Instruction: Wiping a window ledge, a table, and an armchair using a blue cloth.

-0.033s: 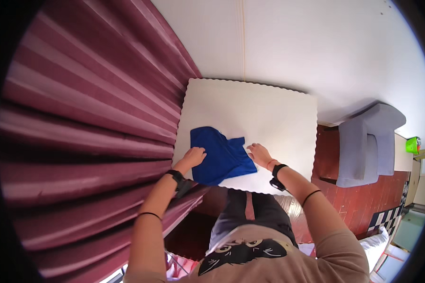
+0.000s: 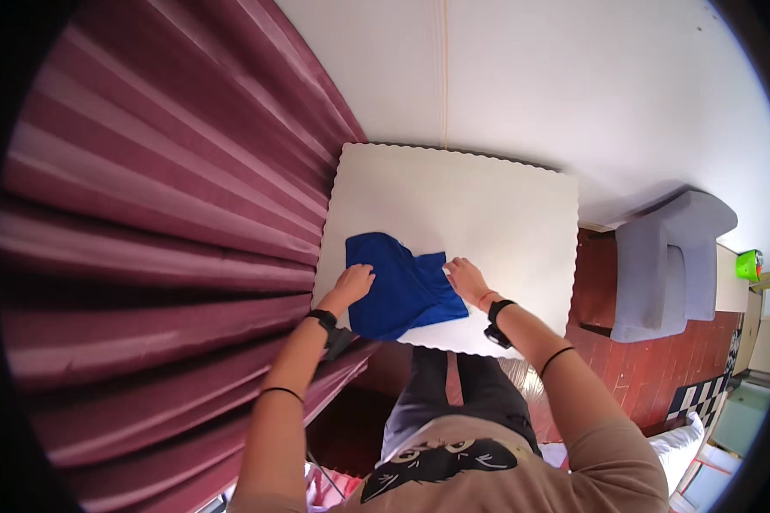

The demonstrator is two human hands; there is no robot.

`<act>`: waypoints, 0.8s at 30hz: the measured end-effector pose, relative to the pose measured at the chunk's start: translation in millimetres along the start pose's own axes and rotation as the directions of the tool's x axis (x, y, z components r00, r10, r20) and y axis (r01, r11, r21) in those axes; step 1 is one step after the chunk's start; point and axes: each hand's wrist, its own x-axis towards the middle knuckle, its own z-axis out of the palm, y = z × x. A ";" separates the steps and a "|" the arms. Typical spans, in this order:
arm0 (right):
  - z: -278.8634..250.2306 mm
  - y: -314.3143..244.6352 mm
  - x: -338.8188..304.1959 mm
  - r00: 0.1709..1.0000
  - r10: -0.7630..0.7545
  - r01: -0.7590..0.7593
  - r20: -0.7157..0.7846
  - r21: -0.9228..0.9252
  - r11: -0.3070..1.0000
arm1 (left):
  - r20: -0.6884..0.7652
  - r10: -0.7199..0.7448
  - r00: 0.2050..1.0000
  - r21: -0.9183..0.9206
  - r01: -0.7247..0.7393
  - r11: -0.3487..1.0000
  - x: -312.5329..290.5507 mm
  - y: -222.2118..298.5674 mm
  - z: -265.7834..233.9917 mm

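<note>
Hidden: your left hand (image 2: 352, 283) covers the near left edge of the blue cloth (image 2: 402, 288), so you cannot see how the fabric lies under your palm. Your right hand (image 2: 466, 277) hides the cloth's right corner.
Hard to make out: the folds are only faintly marked. You cannot tell what kind of garment or cloth it is, nor how many layers it has.
Cut off: the fisheye rim darkens the corners and bends the maroon curtain (image 2: 162, 256) on your left.
Cloth position: it lies flat on the white worktop (image 2: 470, 205), near the front left edge, close to your body.
Long axis: it runs from the far left corner toward the near right, slanting across the worktop's front edge. A notch shows on its far side.
Left grip: fingers spread, pressing flat on the cloth, closed around nothing.
Right grip: fingers lie at the cloth's right edge. You cannot tell whether they pinch it.
Surroundings: a grey armchair (image 2: 667, 265) stands well apart to your right.
</note>
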 end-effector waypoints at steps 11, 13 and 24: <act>78.8 -44.5 59.8 0.976 0.193 -0.201 -0.099 -0.075 0.977 | -0.293 -0.296 0.909 0.068 0.329 0.942 23.0 0.3 101.2; 64.4 -27.0 100.9 0.971 0.190 -0.208 -0.144 -0.125 0.970 | -0.367 -0.192 0.910 0.135 0.256 0.957 55.1 -28.3 76.2; 84.6 -52.1 232.8 0.986 0.038 -0.073 -0.161 -0.219 0.973 | -0.418 -0.085 0.904 0.131 0.152 0.980 119.4 -106.9 9.2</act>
